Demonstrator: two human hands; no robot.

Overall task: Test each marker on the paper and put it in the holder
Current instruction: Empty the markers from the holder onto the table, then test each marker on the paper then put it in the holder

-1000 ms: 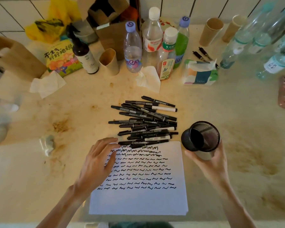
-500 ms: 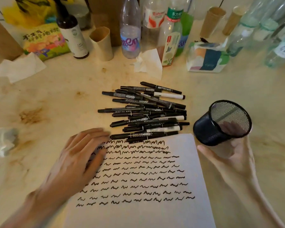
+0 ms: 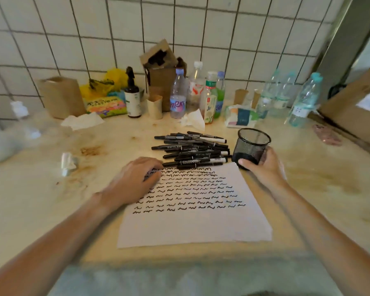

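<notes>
A pile of several black markers (image 3: 192,149) lies on the counter just beyond a white paper (image 3: 192,212) covered with rows of black squiggles. My left hand (image 3: 135,180) rests flat on the paper's upper left corner, fingers spread, holding nothing. My right hand (image 3: 263,165) grips a black mesh holder (image 3: 251,146) from below and behind, upright at the paper's upper right corner, right of the pile. The holder looks empty inside.
Along the tiled wall stand plastic bottles (image 3: 177,97), a dark bottle (image 3: 133,97), paper cups (image 3: 154,107), a cardboard box (image 3: 160,67), a tissue pack (image 3: 240,116) and a snack bag (image 3: 105,106). Crumpled tissues (image 3: 82,122) lie left. Another box (image 3: 355,112) sits far right.
The view has tilted up and pulled back. My right hand has turned the holder from tipped toward me to upright and brought it closer to the pile. My left hand stays on the paper.
</notes>
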